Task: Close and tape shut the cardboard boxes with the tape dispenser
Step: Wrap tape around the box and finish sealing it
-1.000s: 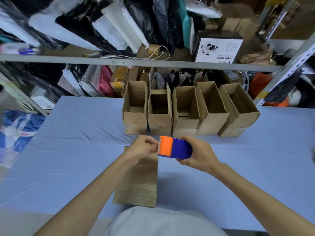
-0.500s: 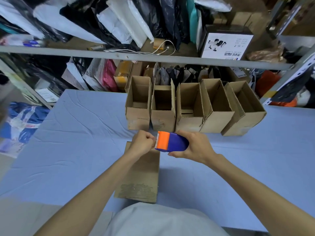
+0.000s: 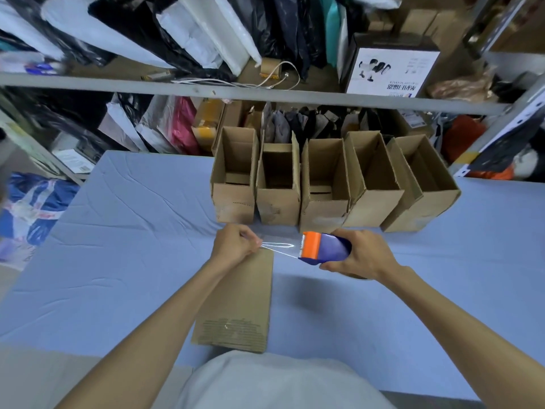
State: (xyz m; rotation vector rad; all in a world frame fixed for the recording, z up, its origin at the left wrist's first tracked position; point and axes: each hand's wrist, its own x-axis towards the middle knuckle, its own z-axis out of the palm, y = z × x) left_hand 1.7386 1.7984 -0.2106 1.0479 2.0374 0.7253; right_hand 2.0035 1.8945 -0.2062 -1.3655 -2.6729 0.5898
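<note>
— What are your hands doing?
— Your left hand [image 3: 236, 246] pinches the tape [image 3: 280, 250] end. Your right hand [image 3: 359, 255] grips the tape dispenser [image 3: 321, 249].
— And the boxes?
— One box [image 3: 239, 305] lies beneath your left hand. Five open boxes [image 3: 321, 187] stand just beyond both hands on the tabletop [image 3: 118, 246].

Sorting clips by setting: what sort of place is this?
Probably a packing stockroom: shelves crammed with bagged goods, a row of open cardboard boxes, and a tape dispenser in use.

Left hand [image 3: 236, 246] pinching clear tape [image 3: 280, 249], right hand [image 3: 362, 255] gripping tape dispenser [image 3: 323, 247]; closed box [image 3: 239, 302] beneath
</note>
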